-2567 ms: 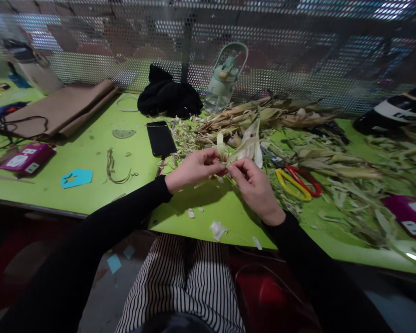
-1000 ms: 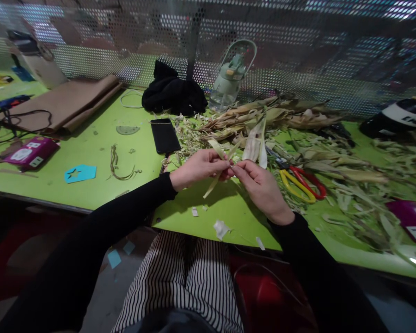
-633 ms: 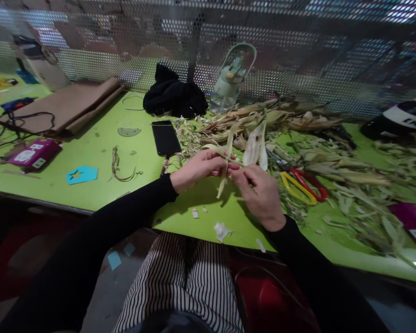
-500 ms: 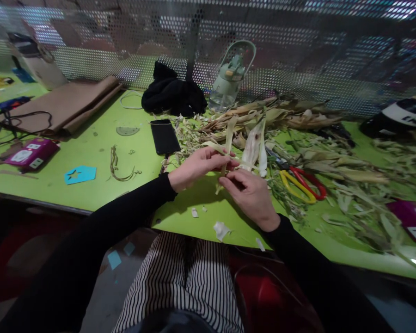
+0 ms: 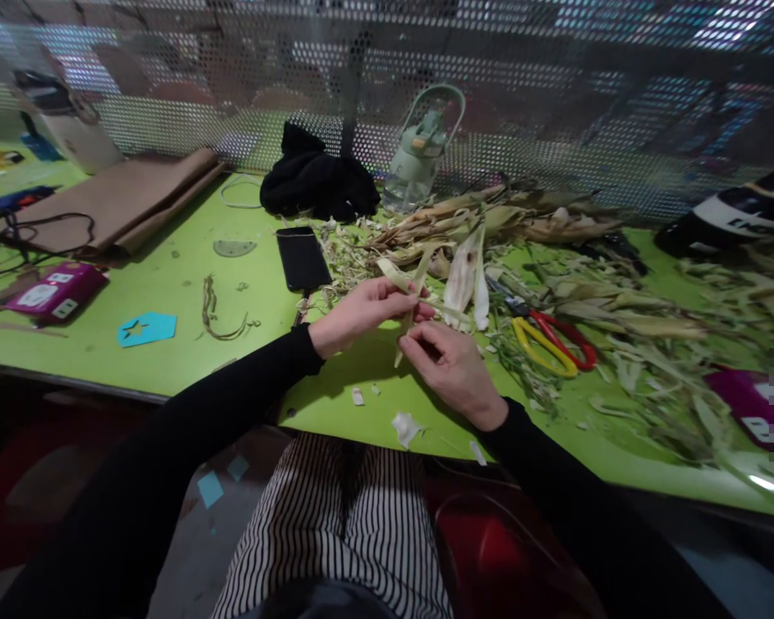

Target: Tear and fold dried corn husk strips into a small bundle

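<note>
Crossed pale strips of corn husk (image 5: 421,268) are pinched in my left hand (image 5: 361,311), with the thumb on top and the ends sticking out upward. My right hand (image 5: 452,365) sits just below and to the right, its thumb and forefinger closed on the lower part of the same strips. Part of the husk is hidden behind the fingers. Beyond my hands, a wide whitish husk piece (image 5: 464,273) lies on the green table (image 5: 258,365). Scissors with red and yellow handles (image 5: 555,344) lie to the right of my right hand.
Dried husks (image 5: 503,215) and shreds spread across the back and right. A black phone (image 5: 303,258), black cloth (image 5: 319,176) and green water bottle (image 5: 419,150) stand or lie beyond. Leftward are a blue paper piece (image 5: 146,329), purple box (image 5: 58,292) and brown folder (image 5: 109,202).
The upright husk strip now leans more to the right, and its lower end has shifted slightly left. Both hands keep their grip. The whole view has moved a little.
</note>
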Motion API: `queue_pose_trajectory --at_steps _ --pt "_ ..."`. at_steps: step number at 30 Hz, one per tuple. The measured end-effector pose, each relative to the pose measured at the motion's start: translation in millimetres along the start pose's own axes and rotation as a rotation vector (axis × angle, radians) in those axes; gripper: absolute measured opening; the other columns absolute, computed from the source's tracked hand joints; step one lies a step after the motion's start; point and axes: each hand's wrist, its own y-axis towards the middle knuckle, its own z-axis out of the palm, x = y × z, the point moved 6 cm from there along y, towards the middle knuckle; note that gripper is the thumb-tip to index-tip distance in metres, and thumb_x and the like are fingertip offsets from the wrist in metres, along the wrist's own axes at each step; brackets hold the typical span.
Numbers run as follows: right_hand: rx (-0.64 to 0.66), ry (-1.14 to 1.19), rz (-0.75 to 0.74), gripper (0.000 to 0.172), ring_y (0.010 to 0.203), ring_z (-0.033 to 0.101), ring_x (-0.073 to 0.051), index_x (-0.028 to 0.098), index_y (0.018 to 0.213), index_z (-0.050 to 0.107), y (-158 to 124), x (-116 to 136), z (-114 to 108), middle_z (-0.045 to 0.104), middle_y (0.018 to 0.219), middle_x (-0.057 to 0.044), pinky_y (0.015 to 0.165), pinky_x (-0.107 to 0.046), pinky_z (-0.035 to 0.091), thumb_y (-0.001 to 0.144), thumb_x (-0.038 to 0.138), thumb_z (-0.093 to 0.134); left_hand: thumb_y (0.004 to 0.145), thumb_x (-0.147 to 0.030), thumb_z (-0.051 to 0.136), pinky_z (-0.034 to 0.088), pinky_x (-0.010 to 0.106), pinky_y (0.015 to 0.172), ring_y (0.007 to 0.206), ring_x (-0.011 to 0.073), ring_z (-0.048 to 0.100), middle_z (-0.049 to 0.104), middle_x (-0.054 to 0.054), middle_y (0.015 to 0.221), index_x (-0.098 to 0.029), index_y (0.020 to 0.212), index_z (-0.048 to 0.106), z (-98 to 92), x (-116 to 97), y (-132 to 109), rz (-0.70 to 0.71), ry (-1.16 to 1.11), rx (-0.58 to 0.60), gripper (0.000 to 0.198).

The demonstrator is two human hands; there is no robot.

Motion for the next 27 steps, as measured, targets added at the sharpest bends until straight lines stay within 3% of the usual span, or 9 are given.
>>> queue_pose_trajectory --at_steps 4,7,10,12,16,20,27 --pt "-0.075 -0.026 0.027 0.016 0.058 0.051 -0.015 0.023 0.076 0.052 -2 -1 -5 0.058 0.067 0.000 0.056 -0.030 0.040 0.091 0.028 0.057 0.090 -0.008 0.051 0.047 0.034 0.102 0.087 0.0120 0.068 0.075 0.008 0.090 -0.011 0.093 0.064 -0.1 -5 -1 -0.017 0.003 -0.028 0.013" --pt "-0.114 -0.016 0.069 0.005 0.058 0.056 -0.015 0.023 0.089 0.056 -4 -3 -9 0.063 0.071 0.000 0.055 -0.029 0.043 0.091 0.028 0.057 0.089 -0.014 0.060 0.049 0.033 0.097 0.082 0.0106 0.066 0.074 0.007 0.090 -0.010 0.094 0.063 -4.2 -4 1 0.013 0.058 -0.043 0.007" --pt "-0.152 0.003 0.031 0.006 0.072 0.066 -0.018 0.023 0.096 0.060 -5 0 -14 0.071 0.086 -0.004 0.061 -0.030 0.050 0.093 0.027 0.056 0.088 -0.016 0.065 0.050 0.033 0.093 0.082 0.0103 0.066 0.073 0.005 0.089 -0.011 0.099 0.061 -8.0 -1 4 0.039 0.078 -0.037 0.013" --pt "-0.200 0.029 0.018 0.007 0.079 0.069 -0.019 0.023 0.097 0.062 -5 0 -19 0.073 0.094 -0.005 0.065 -0.030 0.053 0.094 0.028 0.057 0.088 -0.013 0.064 0.050 0.032 0.093 0.083 0.0102 0.067 0.072 0.005 0.088 -0.011 0.099 0.061 -7.9 1 5 0.026 0.069 -0.013 0.012" --pt "-0.325 0.120 0.108 0.012 0.074 0.067 -0.017 0.024 0.093 0.064 -4 -14 -31 0.072 0.089 -0.003 0.066 -0.031 0.054 0.093 0.036 0.064 0.088 -0.010 0.062 0.051 0.030 0.088 0.080 0.0095 0.068 0.072 0.004 0.086 -0.010 0.095 0.062 1.6 2 2 -0.039 0.085 0.111 0.007" --pt "-0.315 0.198 0.193 0.020 0.076 0.068 -0.017 0.023 0.095 0.062 -3 -29 -30 0.070 0.090 -0.002 0.066 -0.031 0.054 0.092 0.042 0.066 0.090 -0.011 0.059 0.051 0.029 0.083 0.078 0.0094 0.068 0.073 0.005 0.086 -0.011 0.096 0.063 10.6 4 -3 -0.091 0.121 0.205 0.007" --pt "-0.239 0.346 0.272 0.029 0.056 0.060 -0.014 0.024 0.100 0.056 -3 -39 -19 0.065 0.077 0.001 0.049 -0.027 0.049 0.092 0.051 0.066 0.088 -0.023 0.069 0.051 0.030 0.080 0.073 0.0104 0.065 0.069 0.002 0.078 -0.012 0.096 0.059 11.0 4 -2 -0.001 0.132 0.160 0.017"
